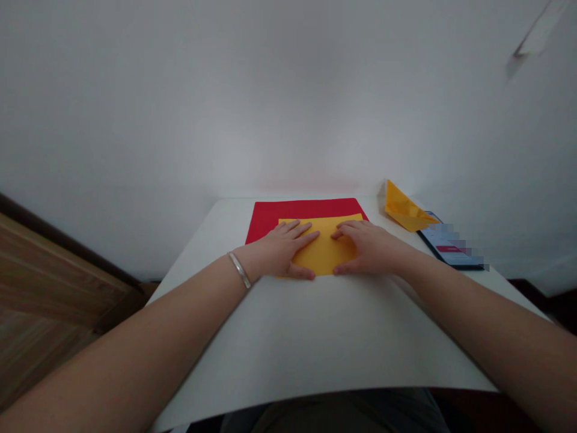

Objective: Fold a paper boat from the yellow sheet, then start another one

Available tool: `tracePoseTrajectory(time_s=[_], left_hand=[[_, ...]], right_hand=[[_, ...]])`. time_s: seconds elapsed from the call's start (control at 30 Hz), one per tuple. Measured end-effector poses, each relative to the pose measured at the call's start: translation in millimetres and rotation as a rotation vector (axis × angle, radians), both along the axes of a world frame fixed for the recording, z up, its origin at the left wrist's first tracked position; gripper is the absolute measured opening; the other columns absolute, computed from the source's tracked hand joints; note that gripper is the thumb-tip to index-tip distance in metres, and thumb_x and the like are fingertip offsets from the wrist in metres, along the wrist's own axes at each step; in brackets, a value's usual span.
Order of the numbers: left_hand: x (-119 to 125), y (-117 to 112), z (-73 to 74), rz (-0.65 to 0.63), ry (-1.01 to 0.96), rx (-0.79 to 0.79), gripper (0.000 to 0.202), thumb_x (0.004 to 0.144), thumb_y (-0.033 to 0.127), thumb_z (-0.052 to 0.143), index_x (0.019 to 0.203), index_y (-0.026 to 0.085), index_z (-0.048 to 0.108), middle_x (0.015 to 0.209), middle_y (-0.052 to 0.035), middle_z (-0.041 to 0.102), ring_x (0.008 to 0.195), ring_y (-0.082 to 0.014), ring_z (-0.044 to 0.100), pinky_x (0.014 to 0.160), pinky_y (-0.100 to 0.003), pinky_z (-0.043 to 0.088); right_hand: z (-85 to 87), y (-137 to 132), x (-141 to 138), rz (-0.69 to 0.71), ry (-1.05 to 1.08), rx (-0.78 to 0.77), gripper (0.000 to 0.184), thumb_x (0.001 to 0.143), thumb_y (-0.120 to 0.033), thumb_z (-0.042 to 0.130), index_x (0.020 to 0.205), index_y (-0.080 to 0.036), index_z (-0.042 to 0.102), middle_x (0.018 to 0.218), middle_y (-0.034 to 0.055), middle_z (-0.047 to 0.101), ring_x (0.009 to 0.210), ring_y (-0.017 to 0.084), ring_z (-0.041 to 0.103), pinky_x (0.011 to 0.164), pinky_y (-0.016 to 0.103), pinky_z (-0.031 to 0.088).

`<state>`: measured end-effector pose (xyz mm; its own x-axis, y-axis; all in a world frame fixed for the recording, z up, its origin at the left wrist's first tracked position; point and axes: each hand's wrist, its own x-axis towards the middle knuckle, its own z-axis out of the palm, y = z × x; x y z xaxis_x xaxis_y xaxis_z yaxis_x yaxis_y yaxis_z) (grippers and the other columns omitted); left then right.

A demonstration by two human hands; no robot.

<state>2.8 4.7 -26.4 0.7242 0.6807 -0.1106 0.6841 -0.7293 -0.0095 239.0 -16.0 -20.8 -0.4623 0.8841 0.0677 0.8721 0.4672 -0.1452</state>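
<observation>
A: Where are the hands, and what's under them?

B: The left hand and the right hand both lie palm down on a yellow paper sheet, side by side, with their fingertips just apart near its middle

A: Is either one gripping it?

B: No, neither is clenched or pinching anything. Both are opened flat with the fingers spread, pressing on the paper from above, and the thumbs rest near its near edge

A: And where's the sheet itself?

B: It lies flat on a red paper sheet, which is larger and sits towards the far end of a white table. The yellow sheet's near part reaches past the red one onto the white surface

A: Anything on the wrist?

B: A silver bangle sits around the left wrist, plain as far as I can see

A: What else is on the table? Any brand or writing?

B: Off to the right, a folded yellow paper piece stands near the far edge, its tip reaching the top corner of a smartphone. The phone's lit screen shows a red bar, but part of it is pixelated and the small print can't be read. I can't make out a label or brand on anything
</observation>
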Motion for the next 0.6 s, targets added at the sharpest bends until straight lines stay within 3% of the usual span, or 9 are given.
tracePoseTrajectory(time_s=[0.17, 0.43, 0.6], left_hand=[[-6, 7, -7.2, -0.024, -0.004, -0.025, 0.097, 0.073, 0.073, 0.053, 0.148, 0.022, 0.020, 0.155, -0.0167, 0.015, 0.140, -0.0375, 0.015, 0.111, -0.051, 0.015], [-13, 8, 0.0, 0.038, 0.054, -0.133, 0.102, 0.067, 0.066, 0.065, 0.148, 0.024, 0.019, 0.155, -0.0159, 0.012, 0.141, -0.0382, 0.011, 0.111, -0.053, 0.014], [-25, 15, -6.6, 0.030, 0.036, -0.196, 0.106, 0.065, 0.062, 0.070, 0.149, 0.025, 0.017, 0.155, -0.0151, 0.007, 0.142, -0.0364, 0.006, 0.112, -0.051, 0.015]], right_hand=[[-1.1, 5, 15, -0.035, -0.047, -0.040, 0.073, 0.055, -0.060, 0.074, 0.116, -0.022, 0.060, 0.123, 0.0115, 0.059, 0.112, 0.032, 0.054, 0.095, 0.045, 0.043], [-8.4, 15, 50, 0.005, -0.081, -0.073, 0.068, 0.054, -0.052, 0.077, 0.115, -0.024, 0.061, 0.121, 0.0083, 0.061, 0.111, 0.033, 0.054, 0.094, 0.046, 0.044], [-7.6, 18, 66, 0.042, -0.080, -0.124, 0.060, 0.054, -0.045, 0.078, 0.109, -0.025, 0.063, 0.119, 0.0073, 0.062, 0.109, 0.031, 0.056, 0.092, 0.043, 0.045]])
